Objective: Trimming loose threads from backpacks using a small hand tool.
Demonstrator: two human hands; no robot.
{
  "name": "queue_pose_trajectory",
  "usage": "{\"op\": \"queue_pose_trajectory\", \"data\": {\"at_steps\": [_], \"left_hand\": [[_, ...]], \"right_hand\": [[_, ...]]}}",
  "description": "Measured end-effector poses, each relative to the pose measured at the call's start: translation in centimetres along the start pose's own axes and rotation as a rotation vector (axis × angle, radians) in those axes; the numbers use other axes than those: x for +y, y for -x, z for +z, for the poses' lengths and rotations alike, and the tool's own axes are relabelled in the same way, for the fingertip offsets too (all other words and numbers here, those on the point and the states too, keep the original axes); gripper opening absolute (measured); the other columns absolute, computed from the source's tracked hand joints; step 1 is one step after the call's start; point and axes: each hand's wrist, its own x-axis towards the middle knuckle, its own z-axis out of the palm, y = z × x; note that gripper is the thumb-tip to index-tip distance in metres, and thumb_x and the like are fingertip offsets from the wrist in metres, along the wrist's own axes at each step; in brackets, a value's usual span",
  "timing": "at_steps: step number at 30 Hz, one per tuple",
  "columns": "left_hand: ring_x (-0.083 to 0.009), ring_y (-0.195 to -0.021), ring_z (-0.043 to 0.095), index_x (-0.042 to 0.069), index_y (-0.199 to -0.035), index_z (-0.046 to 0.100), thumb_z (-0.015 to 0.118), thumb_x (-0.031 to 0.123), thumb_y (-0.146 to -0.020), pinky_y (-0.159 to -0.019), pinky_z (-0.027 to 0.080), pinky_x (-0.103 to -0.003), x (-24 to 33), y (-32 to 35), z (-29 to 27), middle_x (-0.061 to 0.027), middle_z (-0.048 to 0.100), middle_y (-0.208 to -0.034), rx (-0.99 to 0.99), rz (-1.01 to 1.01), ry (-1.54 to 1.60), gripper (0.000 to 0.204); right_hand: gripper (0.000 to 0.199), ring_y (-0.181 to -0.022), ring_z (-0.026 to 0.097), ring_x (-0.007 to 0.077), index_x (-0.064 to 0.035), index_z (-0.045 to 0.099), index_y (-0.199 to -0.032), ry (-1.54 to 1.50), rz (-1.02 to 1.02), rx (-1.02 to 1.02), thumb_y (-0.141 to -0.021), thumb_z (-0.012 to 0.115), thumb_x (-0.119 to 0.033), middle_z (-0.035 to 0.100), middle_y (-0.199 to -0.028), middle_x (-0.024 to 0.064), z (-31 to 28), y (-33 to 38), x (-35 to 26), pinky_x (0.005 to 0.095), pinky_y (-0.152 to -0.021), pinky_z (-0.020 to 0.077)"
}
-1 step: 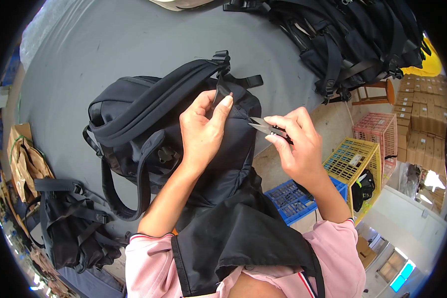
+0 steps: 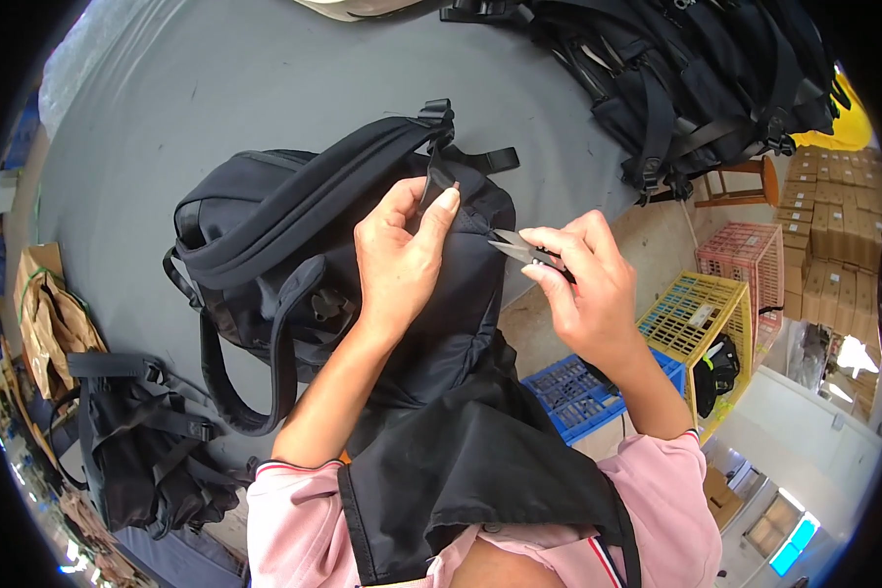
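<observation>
A black backpack (image 2: 265,225) lies on the grey table (image 2: 216,88), its straps facing up. My left hand (image 2: 402,255) pinches a black strap near the backpack's top edge between thumb and fingers. My right hand (image 2: 583,284) holds small metal thread snips (image 2: 514,245), their blades pointing left at the fabric just beside my left fingertips. A black apron hangs over my pink sleeves at the lower edge of the picture.
A pile of black backpacks (image 2: 696,78) covers the table's far right. Another black bag (image 2: 137,441) and a brown paper bag (image 2: 54,323) sit at the left. Yellow (image 2: 701,318), blue (image 2: 578,392) and pink (image 2: 745,255) plastic crates and stacked cardboard boxes (image 2: 838,216) stand on the floor at right.
</observation>
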Motion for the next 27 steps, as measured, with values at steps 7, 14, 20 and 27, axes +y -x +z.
{"op": "queue_pose_trajectory", "data": {"at_steps": [7,14,20,27], "left_hand": [[-0.0039,-0.073,0.054,-0.004,-0.097,0.065,0.064,0.012,-0.089,-0.069,0.045,-0.020,-0.2,0.0,-0.1,-0.0001,0.065,-0.081,-0.007,-0.007,-0.053,0.018],[-0.0041,-0.073,0.054,-0.004,-0.097,0.065,0.065,0.011,-0.088,-0.068,0.045,-0.020,-0.1,0.0,-0.1,-0.0011,0.066,-0.081,-0.006,-0.019,-0.054,0.018],[-0.0038,-0.071,0.054,-0.004,-0.096,0.065,0.065,0.011,-0.088,-0.066,0.045,-0.021,-0.7,0.0,-0.2,-0.0007,0.065,-0.079,0.000,-0.019,-0.052,0.017],[-0.0038,-0.071,0.054,-0.004,-0.096,0.065,0.065,0.011,-0.088,-0.067,0.045,-0.020,-0.7,-0.4,-0.1,-0.0006,0.065,-0.079,-0.019,-0.003,-0.056,0.017]], "right_hand": [[0.029,-0.062,0.055,0.0195,-0.0050,0.064,-0.098,0.259,-0.226,0.020,-0.070,0.070,-0.010,0.051,-0.079,0.0047,0.2,-0.7,-0.4,0.0297,-0.054,0.0422],[0.029,-0.063,0.054,0.0183,-0.0039,0.064,-0.098,0.397,-0.288,-0.052,-0.071,0.069,-0.013,0.051,-0.079,0.0037,-0.5,-1.0,-1.1,0.0285,-0.054,0.0407],[0.025,-0.065,0.055,0.0175,-0.0028,0.064,-0.096,0.320,-0.203,-0.091,-0.072,0.069,-0.007,0.050,-0.079,0.0053,-0.4,-1.0,-1.0,0.0283,-0.055,0.0424],[0.020,-0.062,0.057,0.0143,-0.0044,0.066,-0.095,-0.279,0.113,0.078,-0.076,0.067,0.000,0.052,-0.080,0.0049,0.6,0.3,1.0,0.0273,-0.054,0.0440]]}}
